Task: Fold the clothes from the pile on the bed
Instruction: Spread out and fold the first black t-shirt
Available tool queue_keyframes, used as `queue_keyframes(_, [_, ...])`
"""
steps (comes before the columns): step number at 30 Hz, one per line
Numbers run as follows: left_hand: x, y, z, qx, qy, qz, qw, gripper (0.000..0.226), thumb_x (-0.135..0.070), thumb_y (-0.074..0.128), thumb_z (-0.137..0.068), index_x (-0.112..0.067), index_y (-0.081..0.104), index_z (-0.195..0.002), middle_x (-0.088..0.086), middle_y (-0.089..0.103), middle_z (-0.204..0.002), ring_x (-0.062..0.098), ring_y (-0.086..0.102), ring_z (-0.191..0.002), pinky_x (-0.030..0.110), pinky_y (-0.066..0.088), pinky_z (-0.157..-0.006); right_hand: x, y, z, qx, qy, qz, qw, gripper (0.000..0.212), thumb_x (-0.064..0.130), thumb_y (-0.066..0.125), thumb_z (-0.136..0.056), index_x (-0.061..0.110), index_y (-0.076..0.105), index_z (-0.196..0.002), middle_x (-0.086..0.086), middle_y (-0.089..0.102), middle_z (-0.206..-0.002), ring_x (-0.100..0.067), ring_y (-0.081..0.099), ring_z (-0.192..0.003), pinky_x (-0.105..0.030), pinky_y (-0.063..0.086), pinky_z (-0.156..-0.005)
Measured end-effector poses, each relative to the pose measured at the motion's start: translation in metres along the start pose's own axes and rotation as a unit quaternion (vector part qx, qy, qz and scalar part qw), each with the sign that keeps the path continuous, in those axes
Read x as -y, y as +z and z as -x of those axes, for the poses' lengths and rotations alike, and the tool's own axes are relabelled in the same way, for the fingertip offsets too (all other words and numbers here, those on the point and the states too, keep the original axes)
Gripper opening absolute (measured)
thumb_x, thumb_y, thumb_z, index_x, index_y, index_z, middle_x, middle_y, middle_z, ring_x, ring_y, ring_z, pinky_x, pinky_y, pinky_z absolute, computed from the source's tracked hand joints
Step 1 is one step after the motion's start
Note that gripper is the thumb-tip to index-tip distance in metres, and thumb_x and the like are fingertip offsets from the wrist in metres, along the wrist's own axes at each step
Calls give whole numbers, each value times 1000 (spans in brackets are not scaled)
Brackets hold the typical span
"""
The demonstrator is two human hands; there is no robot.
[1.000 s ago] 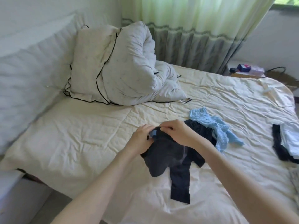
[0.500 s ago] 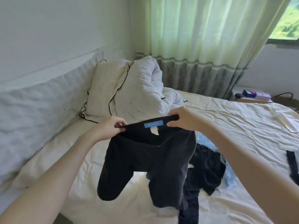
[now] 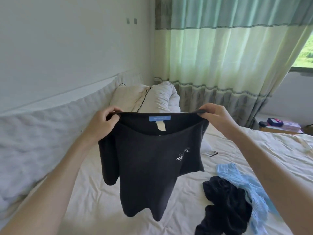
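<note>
- The black top (image 3: 149, 160) is up off the bed (image 3: 94, 192) now; a second ago it lay bunched on the sheet with both hands working at its collar, and half a second ago it was only partly lifted and crumpled.
- It hangs spread in the air between the hands, the neckline pulled wide, the blue label (image 3: 159, 118) facing the person, a small white print on the chest, one sleeve dangling on the left.
- I take this as the garment shaken out and checked for its front, so laying it flat to fold looks like the coming step; no fold is made yet.
- The left hand (image 3: 103, 122) pinches the left end of the neckline, fingers curled over the hem.
- The right hand (image 3: 215, 116) pinches the right end the same way, fingertips (image 3: 202, 113) hooked over the edge.
- What remains of the pile sits low on the right of the bed: a dark garment (image 3: 225, 200) lying partly over a light blue knit (image 3: 243, 185), both unfolded.
- A phone (image 3: 211, 153) lies on the sheet beyond the top.
</note>
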State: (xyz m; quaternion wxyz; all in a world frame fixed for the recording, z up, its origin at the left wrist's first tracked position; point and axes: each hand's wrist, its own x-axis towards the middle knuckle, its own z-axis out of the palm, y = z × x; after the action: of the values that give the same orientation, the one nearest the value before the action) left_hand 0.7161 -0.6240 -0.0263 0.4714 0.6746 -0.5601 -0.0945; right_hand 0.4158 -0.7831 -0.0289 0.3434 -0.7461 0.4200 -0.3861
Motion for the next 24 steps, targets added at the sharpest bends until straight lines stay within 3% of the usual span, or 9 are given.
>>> queue_keyframes(3, [-1,-12,-2,85,-18,7,996,3,-26,64,-88,-26,65,-91,-7,66,-90,-1,60,-82,13,45,-75,3,-2,1,86,25,-62,994,18,5,54,-85,9,59,-68,-1,49,-61,-12,47,-59,-26,35,-55])
queue_keyframes(6, [11,-16,3,176,-54,-6,983,21,-24,71,-82,-28,64,-101,-10,67,-102,0,62,-93,16,45,-81,0,1,1,188,61,-73,978,14,10,59,-86,8,59,-72,-4,48,-66,-15,48,-63,-26,33,-57])
queue_keyframes(9, [26,-24,11,133,-52,42,989,21,-13,65,-87,-29,66,-100,-11,69,-101,-1,64,-94,15,45,-81,3,0,0,302,113,-200,925,17,27,61,-83,11,66,-82,-8,64,-84,-19,62,-78,-27,48,-73])
queue_keyframes(12, [39,-34,17,37,-61,65,995,23,-8,61,-89,-30,68,-92,-15,70,-93,-6,64,-84,11,45,-78,8,0,-2,345,113,-288,886,24,23,56,-82,5,69,-88,-10,68,-92,-20,65,-86,-29,51,-81])
queue_keyframes(15, [46,-32,19,-30,-75,-15,997,19,-14,62,-89,-32,64,-82,-15,66,-85,-2,61,-77,10,42,-68,10,10,-2,302,66,-206,929,12,7,59,-86,6,69,-82,-9,67,-86,-17,64,-81,-28,52,-80])
queue_keyframes(17, [50,-25,22,-56,-84,-79,992,17,-22,60,-91,-30,56,-77,-12,62,-81,1,55,-75,16,39,-65,3,21,-4,210,21,-25,977,10,13,63,-89,13,68,-80,-6,66,-85,-17,61,-81,-35,50,-85])
queue_keyframes(19, [55,-16,30,-52,-94,-115,987,17,-31,56,-93,-28,52,-77,-9,61,-80,6,55,-75,25,43,-65,-11,36,-6,83,-23,139,987,11,25,64,-89,22,62,-78,-1,64,-84,-20,58,-84,-39,47,-84])
queue_keyframes(21, [61,-8,41,-35,-110,-140,983,18,-36,55,-92,-24,54,-78,-4,62,-80,15,58,-76,37,46,-70,-27,50,-1,20,-42,136,990,12,28,60,-91,24,57,-79,1,62,-82,-20,55,-84,-36,44,-77])
queue_keyframes(24, [69,-5,58,23,-137,-137,981,15,-31,56,-93,-22,59,-80,-4,65,-82,18,60,-83,38,45,-76,-55,62,15,10,-21,57,998,22,26,55,-93,25,47,-73,7,52,-70,-14,49,-70,-32,39,-67])
